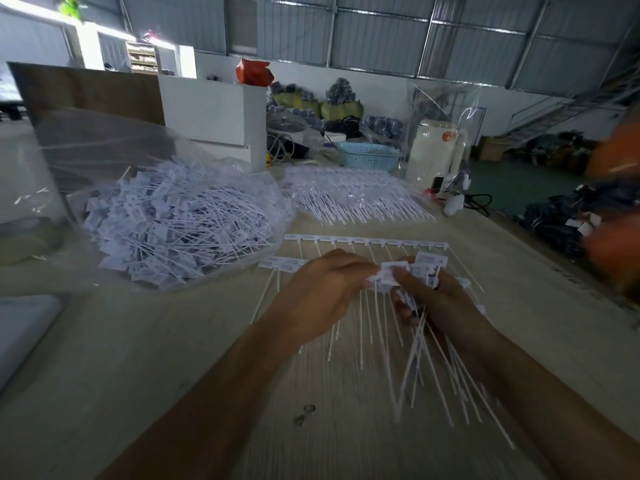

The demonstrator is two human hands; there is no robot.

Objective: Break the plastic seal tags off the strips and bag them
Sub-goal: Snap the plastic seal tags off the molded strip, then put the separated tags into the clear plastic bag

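Observation:
My left hand (320,292) grips a white strip of seal tags (282,263) at mid-table, its fingers curled over the tag heads. My right hand (438,301) holds a bunch of loose broken-off tags (427,344), their thin tails fanning down toward me. The two hands meet at one tag head (389,271). A second strip (363,241) lies flat just beyond the hands. To the left, an open clear plastic bag (104,161) holds a heap of separated white tags (176,220).
A stack of whole strips (353,195) lies at the back of the wooden table (207,341). Behind it stand a blue basket (369,155), a white jug (434,150) and a white box (214,112). Something orange and blurred (613,237) is at the right edge.

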